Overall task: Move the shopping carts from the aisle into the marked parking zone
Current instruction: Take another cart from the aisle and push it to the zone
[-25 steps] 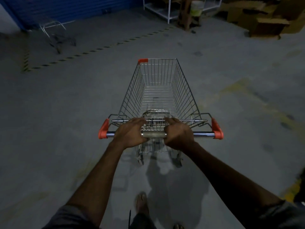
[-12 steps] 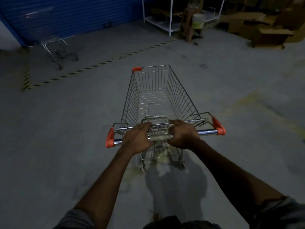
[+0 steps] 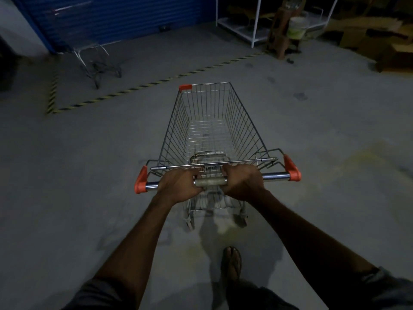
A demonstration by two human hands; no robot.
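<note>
Your sandalled foot is stepping forward on the grey concrete floor, directly behind the cart. Your left hand and right hand sit close together at the middle of the chrome handle bar with orange end caps, and both sets of fingers are clenched over the tube. That grip is sound for a straight push. For turning I'd judge a wider hold, nearer the caps, gives you more leverage.

The silver wire-mesh shopping cart stands on the open floor ahead of you, short of the marking, nose pointing up the room. Its basket is empty, so expect it to be light, rigid and rattly. It should start easily and probably coast on if you shove. The casters are too blurred to judge, so be ready for one to drag or wander.

The floor looks flat and stained, with a worn yellowish patch to your right. Further on, a yellow-and-black striped tape line bounds the parking zone at upper left, where another wire cart stands before the blue corrugated wall. You'll likely need to steer left. A white metal shelf frame and brown cardboard boxes crowd the far right.
</note>
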